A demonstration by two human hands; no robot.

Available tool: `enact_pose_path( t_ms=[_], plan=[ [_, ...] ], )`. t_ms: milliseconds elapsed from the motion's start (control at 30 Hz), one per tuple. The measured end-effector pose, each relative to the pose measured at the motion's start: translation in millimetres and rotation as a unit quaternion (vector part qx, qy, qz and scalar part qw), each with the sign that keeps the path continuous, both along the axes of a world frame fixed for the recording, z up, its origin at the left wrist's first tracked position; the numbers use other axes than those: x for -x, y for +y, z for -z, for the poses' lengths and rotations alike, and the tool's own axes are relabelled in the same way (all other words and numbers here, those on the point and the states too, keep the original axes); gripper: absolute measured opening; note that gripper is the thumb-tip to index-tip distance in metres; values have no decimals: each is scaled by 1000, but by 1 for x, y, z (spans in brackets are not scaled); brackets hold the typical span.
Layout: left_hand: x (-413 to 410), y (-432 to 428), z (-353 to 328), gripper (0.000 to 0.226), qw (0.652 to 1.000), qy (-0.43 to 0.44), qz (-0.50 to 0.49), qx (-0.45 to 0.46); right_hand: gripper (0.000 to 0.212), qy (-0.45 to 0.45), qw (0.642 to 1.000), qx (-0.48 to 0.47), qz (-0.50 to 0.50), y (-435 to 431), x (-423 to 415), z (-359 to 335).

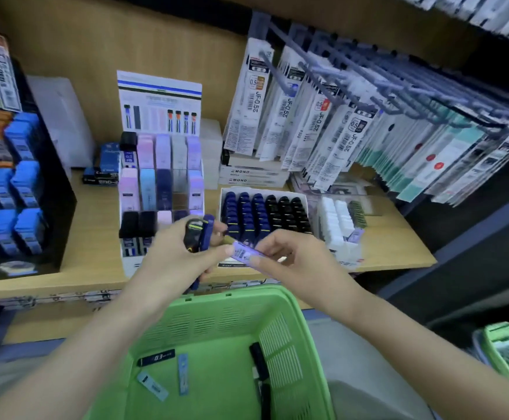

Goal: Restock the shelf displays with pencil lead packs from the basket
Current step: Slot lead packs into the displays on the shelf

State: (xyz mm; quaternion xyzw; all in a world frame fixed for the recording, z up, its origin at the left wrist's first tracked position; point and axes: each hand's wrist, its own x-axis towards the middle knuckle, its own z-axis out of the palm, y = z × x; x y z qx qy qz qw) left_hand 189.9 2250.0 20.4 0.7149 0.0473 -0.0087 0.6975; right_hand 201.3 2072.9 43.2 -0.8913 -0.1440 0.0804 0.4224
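Two hands meet just above the far rim of the green slotted plastic basket (247, 295). The left hand (168, 265) is curled round a small bundle of dark pencil lead packs (200, 234), one black with a yellow-green stripe and one navy. It holds them upright, seemingly as a ready stock for the other hand to draw from. The right hand (295, 256) pinches a single translucent lilac lead pack (244, 253) between thumb and fingertips. The pack lies flat with its label up, probably so it can be read before a slot is chosen. Its far end meets the left thumb.

Behind the hands, on the pale wooden shelf (95, 234), stands a white tiered cardboard display of pastel packs (162, 177). Beside it is a white tray of navy and black packs (265, 213). The lilac pack most likely belongs in the tiered display, and the dark bundle matches the tray. Several loose packs (156, 357) lie on the basket floor, black and pale blue, so restocking looks only partly done.
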Motion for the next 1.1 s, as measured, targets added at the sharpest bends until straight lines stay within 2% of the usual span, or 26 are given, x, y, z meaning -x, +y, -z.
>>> enact_pose_path(
  t_ms=[100,233,333,400,500,600,767,967,1100],
  plan=[
    [-1,-28,0,17,998,-11,50,-43,6,-22,999,25,-12,-20,8,2],
    [-12,-65,0,10,997,-27,56,-50,19,-46,994,96,11,-57,7,5],
    [-22,-88,-2,6,997,-6,61,-47,30,-59,992,55,95,-95,-8,-1],
    [-27,-99,-3,8,997,13,65,-33,31,-98,982,35,159,-121,-20,-7],
    [-31,-113,-3,11,997,29,71,-8,22,-139,963,0,231,-154,-42,-6],
    [-32,-124,-1,9,997,33,76,0,15,-146,954,5,261,-171,-61,7],
    [-33,-131,7,14,996,34,83,-23,11,-141,949,-43,277,-179,-76,18],
    [-34,-139,9,19,996,35,79,-14,13,-151,964,38,217,-188,-82,24],
    [-33,-144,8,24,995,41,87,2,12,-179,959,88,203,-188,-89,37]
  ],
)
